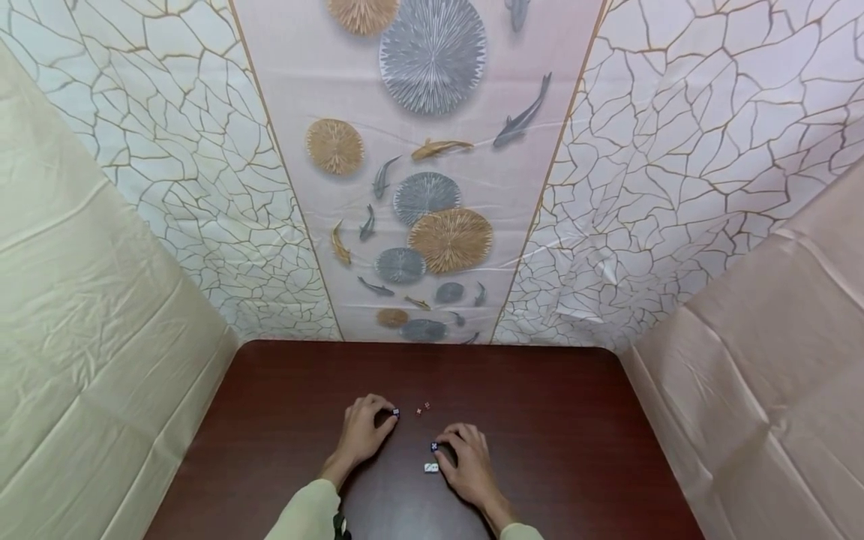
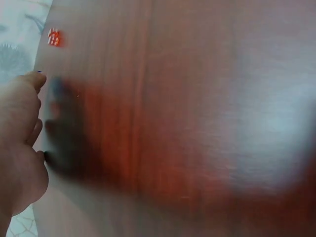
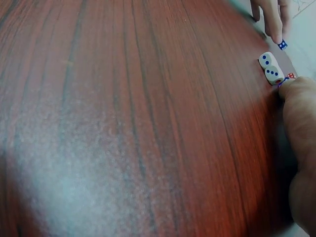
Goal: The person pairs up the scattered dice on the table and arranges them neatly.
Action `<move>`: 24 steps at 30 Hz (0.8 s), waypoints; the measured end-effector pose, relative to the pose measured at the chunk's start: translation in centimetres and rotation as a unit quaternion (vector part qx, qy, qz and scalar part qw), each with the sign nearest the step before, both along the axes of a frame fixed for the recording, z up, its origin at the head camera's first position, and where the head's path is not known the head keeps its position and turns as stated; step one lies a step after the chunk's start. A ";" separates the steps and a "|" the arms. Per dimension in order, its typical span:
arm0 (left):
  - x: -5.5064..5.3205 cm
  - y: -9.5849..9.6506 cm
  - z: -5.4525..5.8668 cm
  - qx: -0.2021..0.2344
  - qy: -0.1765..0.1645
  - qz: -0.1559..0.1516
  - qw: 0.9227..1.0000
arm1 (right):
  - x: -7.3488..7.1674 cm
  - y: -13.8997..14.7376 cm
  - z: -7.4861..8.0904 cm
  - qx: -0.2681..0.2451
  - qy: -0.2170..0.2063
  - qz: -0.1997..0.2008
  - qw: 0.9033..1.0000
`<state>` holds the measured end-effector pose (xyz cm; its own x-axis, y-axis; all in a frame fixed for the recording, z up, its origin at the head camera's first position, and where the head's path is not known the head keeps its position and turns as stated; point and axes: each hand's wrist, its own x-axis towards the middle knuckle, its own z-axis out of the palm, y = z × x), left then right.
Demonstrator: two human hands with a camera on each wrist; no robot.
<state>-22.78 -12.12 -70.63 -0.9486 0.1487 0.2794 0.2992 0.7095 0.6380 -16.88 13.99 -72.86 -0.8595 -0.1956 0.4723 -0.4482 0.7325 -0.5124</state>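
Between thumb and forefinger, my left hand (image 1: 362,429) pinches a dark blue die (image 1: 396,412) with white pips, low over the table. That same die (image 3: 282,45) shows at the fingertips in the right wrist view. My right hand (image 1: 469,463) pinches a second blue die (image 1: 434,446), mostly hidden by the hand in its own wrist view. Two white dice (image 1: 431,468) with blue pips lie side by side near the right thumb. Two small red dice (image 1: 422,409) sit close together between the hands, a little farther from me; they also appear as red dice (image 2: 54,37) in the left wrist view.
The dark reddish-brown wooden table (image 1: 553,405) has rounded far corners. A patterned cloth (image 1: 432,300) hangs along its far edge, and beige cloth (image 1: 729,352) hangs at both sides.
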 end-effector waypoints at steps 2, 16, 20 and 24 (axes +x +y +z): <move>0.8 0.1 0.0 0.004 0.000 -0.007 1.000 | 0.1 0.0 0.0 0.000 -0.003 0.000 1.000; 4.5 2.9 -0.3 -0.015 0.059 -0.060 0.996 | 0.0 -0.1 0.5 0.012 -0.029 -0.004 1.000; 4.6 3.6 -0.6 -0.025 0.061 -0.070 0.995 | 0.0 0.0 0.3 0.011 -0.028 -0.002 1.000; 4.6 4.0 -0.8 -0.029 0.059 -0.072 0.995 | 0.0 0.0 0.1 0.009 -0.018 0.000 1.000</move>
<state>-18.13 -8.08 -71.44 -0.8774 0.3002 0.3742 0.4708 0.6885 0.5516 -16.90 13.99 -72.81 -0.8754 -0.2040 0.4382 -0.4305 0.7414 -0.5148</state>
